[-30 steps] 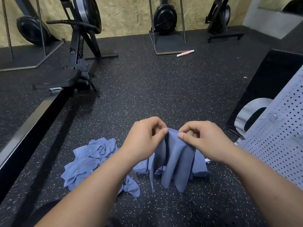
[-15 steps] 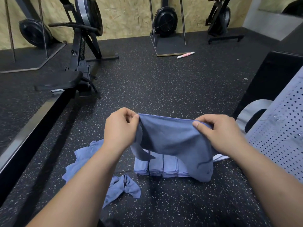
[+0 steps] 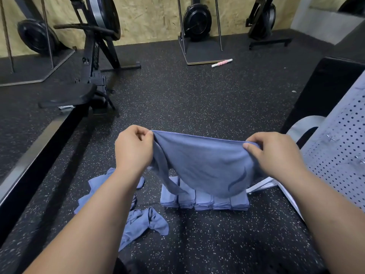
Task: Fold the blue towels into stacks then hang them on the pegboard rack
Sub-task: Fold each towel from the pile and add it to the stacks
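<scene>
Towel (image 3: pixel 201 161) under handling: one, blue, held in the air above the floor (image 3: pixel 197 95), its top edge stretched between both hands and its body sagging in a belly below. The left hand (image 3: pixel 134 149) pinches one upper corner with curled fingers and thumb. The right hand (image 3: pixel 276 155) pinches the other end of the same edge, thumb on the near face.

Step judged to be the opening-out before a fold. Recommendations: draw the top edge taut so the sag flattens; free the trailing strip under the left hand, which hangs twisted; match corner to corner before creasing; keep the lower hem clear of the finished row beneath so nothing is knocked over.

Count:
- Folded bundles (image 3: pixel 205 202): five visible, side by side in a row on the floor, directly below the held towel; any further ones behind it are hidden.
- Loose heap (image 3: pixel 142 222) of unfolded towels: one heap, left of the row; number within cannot be told.
- Pegboard rack (image 3: pixel 339 151): one, at the right edge, with no towel seen hanging on it.
</scene>
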`<action>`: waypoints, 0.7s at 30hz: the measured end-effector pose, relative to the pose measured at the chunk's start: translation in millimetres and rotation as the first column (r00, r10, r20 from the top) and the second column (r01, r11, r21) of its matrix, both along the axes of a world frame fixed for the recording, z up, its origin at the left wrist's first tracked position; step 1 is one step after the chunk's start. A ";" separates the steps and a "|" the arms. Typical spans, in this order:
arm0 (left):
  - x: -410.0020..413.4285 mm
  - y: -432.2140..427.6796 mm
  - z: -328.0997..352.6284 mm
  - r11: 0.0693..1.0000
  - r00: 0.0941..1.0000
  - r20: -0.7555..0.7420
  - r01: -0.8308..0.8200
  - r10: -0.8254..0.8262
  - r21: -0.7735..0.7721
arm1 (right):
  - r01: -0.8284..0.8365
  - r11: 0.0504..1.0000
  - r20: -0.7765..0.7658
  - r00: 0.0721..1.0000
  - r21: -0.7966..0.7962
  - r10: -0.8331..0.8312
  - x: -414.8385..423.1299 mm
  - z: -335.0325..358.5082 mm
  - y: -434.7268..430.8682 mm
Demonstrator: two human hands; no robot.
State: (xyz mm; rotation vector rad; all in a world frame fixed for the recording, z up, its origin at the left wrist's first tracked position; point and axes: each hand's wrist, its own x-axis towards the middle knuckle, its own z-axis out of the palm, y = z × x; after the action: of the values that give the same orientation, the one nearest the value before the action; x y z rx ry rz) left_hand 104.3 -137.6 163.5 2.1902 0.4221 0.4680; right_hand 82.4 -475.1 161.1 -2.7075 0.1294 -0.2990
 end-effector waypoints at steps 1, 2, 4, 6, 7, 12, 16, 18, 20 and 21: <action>0.2 1.3 1.4 1.000 1.000 0.012 -0.023 0.023 -0.018 | 0.027 1.000 -0.003 1.000 -0.013 -0.027 0.8 0.0 -3.4; 1.0 3.6 2.0 0.998 0.999 0.028 -0.045 0.046 -0.039 | 0.052 0.999 0.000 0.999 -0.015 -0.052 1.7 -0.2 -7.2; 3.7 10.3 2.2 0.993 0.994 0.054 -0.088 0.093 -0.083 | 0.075 0.997 0.021 0.997 0.017 -0.075 3.7 -0.5 -14.6; 6.6 16.7 0.9 0.985 0.990 0.064 -0.115 0.124 -0.129 | 0.058 0.988 0.025 0.998 0.141 -0.062 5.2 0.1 -17.7; 6.7 17.5 0.8 0.982 0.991 0.066 -0.107 0.119 -0.156 | 0.031 0.967 0.012 0.999 0.252 -0.035 5.4 0.6 -17.1; 4.3 7.5 -4.3 0.978 0.993 0.074 0.101 -0.089 -0.183 | -0.117 0.738 -0.056 0.977 0.664 0.206 -5.1 15.9 4.8; 0.4 -9.4 -4.7 0.910 0.926 0.095 0.378 -0.366 -0.169 | -0.235 0.616 -0.115 0.873 0.752 0.474 -11.8 27.0 22.7; -4.7 -18.9 -3.7 0.856 0.874 0.099 0.486 -0.475 -0.179 | -0.293 0.573 -0.122 0.809 0.766 0.576 -14.6 27.4 30.6; -9.1 -26.7 -3.8 0.792 0.818 0.091 0.573 -0.568 -0.210 | -0.324 0.591 -0.081 0.827 0.739 0.556 -17.0 24.3 38.4; -11.1 -30.0 -4.3 0.762 0.792 0.086 0.606 -0.604 -0.228 | -0.332 0.607 -0.050 0.850 0.722 0.524 -18.1 21.7 42.6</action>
State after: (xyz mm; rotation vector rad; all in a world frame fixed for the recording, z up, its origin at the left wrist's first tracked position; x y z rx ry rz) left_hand 93.2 -167.5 159.2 1.9368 -0.2404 0.0546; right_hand 64.3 -432.5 182.8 -1.9074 -0.2985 0.2290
